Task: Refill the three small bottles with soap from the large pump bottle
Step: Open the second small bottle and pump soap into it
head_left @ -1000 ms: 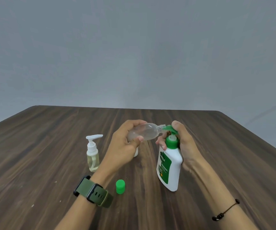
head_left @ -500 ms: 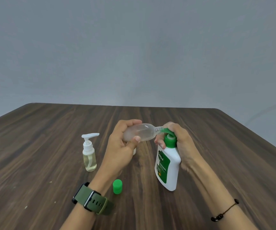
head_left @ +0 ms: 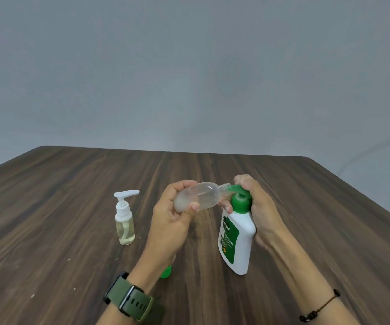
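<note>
My left hand (head_left: 173, 221) grips a small clear bottle (head_left: 201, 195), tipped on its side with its open neck touching the green spout of the large pump bottle (head_left: 237, 240). That white bottle with a green label stands on the table, tilted slightly. My right hand (head_left: 257, 207) wraps around its green pump head and presses down on it. Further left, upright, stands a second small bottle (head_left: 124, 221) with a white pump and pale yellow liquid inside. A green cap (head_left: 166, 273) lies on the table, mostly hidden behind my left wrist. A third small bottle is not visible.
The dark wooden table (head_left: 72, 184) stretches far back and to both sides. Its right edge runs diagonally past my right arm. A grey wall rises behind. I wear a green watch on the left wrist and a black cord on the right.
The pump head has gone down under my right hand. My left arm has shifted to cover most of the green cap. The small bottle stays at the spout.
</note>
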`<move>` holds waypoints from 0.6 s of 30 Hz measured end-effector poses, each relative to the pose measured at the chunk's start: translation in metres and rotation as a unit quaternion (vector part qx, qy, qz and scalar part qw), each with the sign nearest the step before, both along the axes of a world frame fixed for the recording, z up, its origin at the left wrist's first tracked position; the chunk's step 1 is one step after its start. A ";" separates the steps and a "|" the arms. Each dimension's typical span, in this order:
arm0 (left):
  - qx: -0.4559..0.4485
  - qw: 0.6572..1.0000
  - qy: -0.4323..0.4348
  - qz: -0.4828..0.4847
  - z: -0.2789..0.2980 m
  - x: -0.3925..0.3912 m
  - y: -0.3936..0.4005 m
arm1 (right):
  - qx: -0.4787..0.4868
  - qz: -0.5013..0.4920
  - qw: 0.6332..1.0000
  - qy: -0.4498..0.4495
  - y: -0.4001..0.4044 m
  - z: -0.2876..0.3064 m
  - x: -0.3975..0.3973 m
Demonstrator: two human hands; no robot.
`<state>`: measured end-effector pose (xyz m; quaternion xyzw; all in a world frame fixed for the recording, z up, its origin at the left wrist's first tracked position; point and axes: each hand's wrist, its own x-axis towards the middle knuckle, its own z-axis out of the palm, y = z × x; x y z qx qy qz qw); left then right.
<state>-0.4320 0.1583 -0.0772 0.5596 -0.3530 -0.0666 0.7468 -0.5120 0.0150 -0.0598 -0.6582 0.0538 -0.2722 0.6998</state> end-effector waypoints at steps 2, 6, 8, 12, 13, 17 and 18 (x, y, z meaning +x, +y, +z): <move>-0.012 1.000 0.003 -0.004 0.001 -0.003 -0.001 | 0.003 0.015 1.000 0.006 0.000 -0.001 0.000; -0.020 1.000 -0.001 0.006 0.001 -0.005 -0.002 | 0.020 0.016 1.000 0.005 -0.001 -0.001 -0.002; -0.009 1.000 -0.005 0.014 -0.001 -0.005 -0.001 | 0.027 -0.001 1.000 -0.001 0.000 0.001 -0.002; -0.005 1.000 -0.008 0.024 0.000 -0.005 0.000 | 0.030 -0.033 0.999 0.002 0.001 0.001 0.001; -0.010 1.000 -0.009 0.025 0.001 -0.005 0.000 | 0.011 -0.028 0.999 0.014 0.000 0.001 0.000; -0.009 0.999 -0.024 0.027 0.006 -0.004 -0.001 | -0.007 -0.002 0.998 0.057 -0.001 0.005 -0.004; -0.011 0.999 -0.024 0.025 0.006 -0.003 -0.001 | 0.006 -0.006 0.999 0.051 -0.001 0.006 -0.004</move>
